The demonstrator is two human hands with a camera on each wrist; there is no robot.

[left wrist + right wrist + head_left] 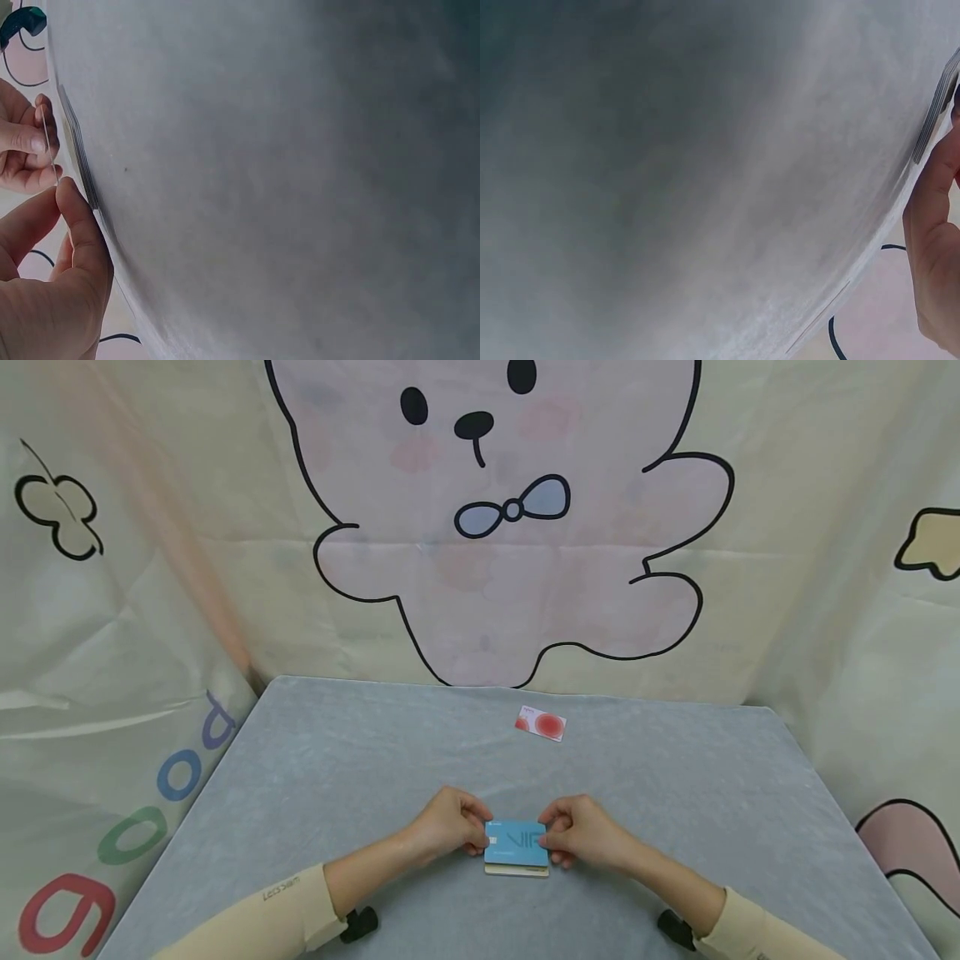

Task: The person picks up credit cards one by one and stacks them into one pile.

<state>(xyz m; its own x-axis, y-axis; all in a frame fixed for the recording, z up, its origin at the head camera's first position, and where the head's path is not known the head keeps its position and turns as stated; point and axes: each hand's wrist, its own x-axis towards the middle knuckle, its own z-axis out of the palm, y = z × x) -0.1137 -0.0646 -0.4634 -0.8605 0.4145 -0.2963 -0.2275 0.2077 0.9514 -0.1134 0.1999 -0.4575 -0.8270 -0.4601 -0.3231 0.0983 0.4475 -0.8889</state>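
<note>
A light blue card (516, 845) marked "VIP" is held by its two short sides, left edge in my left hand (450, 822), right edge in my right hand (585, 831). Edge-on in the left wrist view, the card (49, 146) shows as a thin line, pinched between finger and thumb and raised off the table. Below it lies a stack of cards (82, 161), of which a pale yellowish edge (516, 871) peeks out in the head view. In the right wrist view, the same stack (932, 120) is beside my right hand (937, 232); the blue card cannot be made out there.
A white and red card (541, 724) lies flat toward the table's far edge, behind the hands. Grey-blue cloth (360, 752) covers the table. A cream curtain (795, 485) with cartoon drawings hangs behind and at the sides.
</note>
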